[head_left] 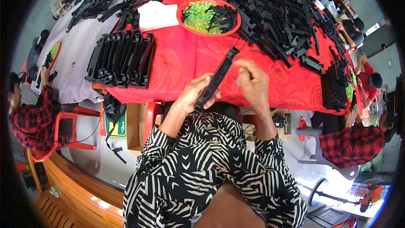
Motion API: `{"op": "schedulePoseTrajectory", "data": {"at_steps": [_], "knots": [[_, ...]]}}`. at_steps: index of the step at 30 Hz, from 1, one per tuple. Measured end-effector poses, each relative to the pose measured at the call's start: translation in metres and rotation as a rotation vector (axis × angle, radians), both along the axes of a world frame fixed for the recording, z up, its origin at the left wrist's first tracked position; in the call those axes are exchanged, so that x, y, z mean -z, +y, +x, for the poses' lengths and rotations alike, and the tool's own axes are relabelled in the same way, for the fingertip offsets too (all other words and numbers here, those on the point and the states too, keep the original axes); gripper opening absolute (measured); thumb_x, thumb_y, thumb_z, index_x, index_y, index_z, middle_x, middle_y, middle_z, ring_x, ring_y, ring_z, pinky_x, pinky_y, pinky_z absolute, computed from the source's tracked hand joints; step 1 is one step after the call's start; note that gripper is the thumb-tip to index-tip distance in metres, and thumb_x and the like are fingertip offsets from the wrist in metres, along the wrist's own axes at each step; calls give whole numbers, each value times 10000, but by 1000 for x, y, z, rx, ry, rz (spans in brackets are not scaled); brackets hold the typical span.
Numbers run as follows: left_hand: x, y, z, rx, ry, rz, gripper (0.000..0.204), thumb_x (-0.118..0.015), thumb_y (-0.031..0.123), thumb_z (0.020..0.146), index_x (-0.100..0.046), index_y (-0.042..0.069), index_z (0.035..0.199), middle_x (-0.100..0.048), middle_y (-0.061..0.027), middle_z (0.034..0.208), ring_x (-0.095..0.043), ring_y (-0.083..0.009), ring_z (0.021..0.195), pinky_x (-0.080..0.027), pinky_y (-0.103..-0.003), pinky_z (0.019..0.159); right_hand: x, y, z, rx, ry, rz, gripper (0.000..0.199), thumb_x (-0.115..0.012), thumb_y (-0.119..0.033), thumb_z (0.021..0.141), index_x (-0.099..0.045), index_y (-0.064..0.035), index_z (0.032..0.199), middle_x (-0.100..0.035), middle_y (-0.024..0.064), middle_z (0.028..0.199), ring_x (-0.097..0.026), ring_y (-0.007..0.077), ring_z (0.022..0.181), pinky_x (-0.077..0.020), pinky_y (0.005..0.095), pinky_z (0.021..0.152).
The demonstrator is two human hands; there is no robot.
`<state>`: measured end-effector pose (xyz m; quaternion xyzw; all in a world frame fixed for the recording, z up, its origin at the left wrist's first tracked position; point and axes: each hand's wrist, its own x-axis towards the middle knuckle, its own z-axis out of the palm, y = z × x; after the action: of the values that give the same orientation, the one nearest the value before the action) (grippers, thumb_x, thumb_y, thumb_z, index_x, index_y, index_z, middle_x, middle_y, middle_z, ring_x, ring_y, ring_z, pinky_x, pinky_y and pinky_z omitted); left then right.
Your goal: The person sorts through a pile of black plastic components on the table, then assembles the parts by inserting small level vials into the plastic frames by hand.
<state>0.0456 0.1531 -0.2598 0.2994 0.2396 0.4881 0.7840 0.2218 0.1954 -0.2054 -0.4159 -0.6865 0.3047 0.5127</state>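
Note:
My left hand [195, 93] grips a long black plastic part [217, 77], tilted with its upper end toward the right, above the table's near edge. Just right of the part is my right hand [254, 83], fingers curled in and apart from it. A small pale greenish spot shows by its fingertips; what the fingers hold, if anything, is too small to name. Ahead of both hands stands an orange-rimmed oval tray [181, 25] with small green-yellow pieces [198, 17] on its left and small black pieces [223, 18] on its right.
A row of similar black parts [120, 59] stands on the red tablecloth [173, 59] at the left. A large heap of black parts [270, 17] covers the far right. White paper [158, 16] lies beside the tray. Other people sit at both sides; a fan [369, 194] stands lower right.

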Motion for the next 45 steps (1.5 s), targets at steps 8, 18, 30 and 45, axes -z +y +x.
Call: {"op": "schedulePoseTrajectory", "data": {"at_steps": [8, 18, 30, 45], "knots": [[-3, -1, -5, 35, 90, -138, 367, -433, 343, 906, -474, 39, 1106, -513, -127, 654, -398, -100, 340, -295, -193, 288, 29, 12, -4, -206, -271, -189, 108, -496, -65, 781, -591, -16, 798, -502, 90, 511, -493, 165, 448, -362, 295, 431], [-3, -1, -13, 130, -6, -127, 313, -408, 339, 918, -461, 63, 1055, -493, -111, 656, -399, -84, 348, -301, -184, 287, 36, 9, -8, -335, 116, -399, 128, -459, -10, 791, -585, -7, 771, -418, -69, 547, -338, 13, 469, -246, 204, 406], [-3, -1, -10, -4, 27, -170, 309, -424, 348, 910, -486, 53, 979, -496, -102, 639, -423, -107, 348, -315, -198, 286, 0, -22, -14, 35, -612, 90, 212, -632, -232, 753, -579, -60, 866, -546, 121, 541, -576, 272, 511, -418, 362, 458], [-6, -6, 16, -283, 629, -13, 285, -413, 251, 909, -486, 7, 1037, -439, -21, 594, -425, -108, 402, -337, -234, 342, 28, -6, -20, -112, -594, -74, 375, -656, -266, 653, -568, -85, 969, -599, 141, 656, -598, 322, 615, -459, 406, 563]]}}
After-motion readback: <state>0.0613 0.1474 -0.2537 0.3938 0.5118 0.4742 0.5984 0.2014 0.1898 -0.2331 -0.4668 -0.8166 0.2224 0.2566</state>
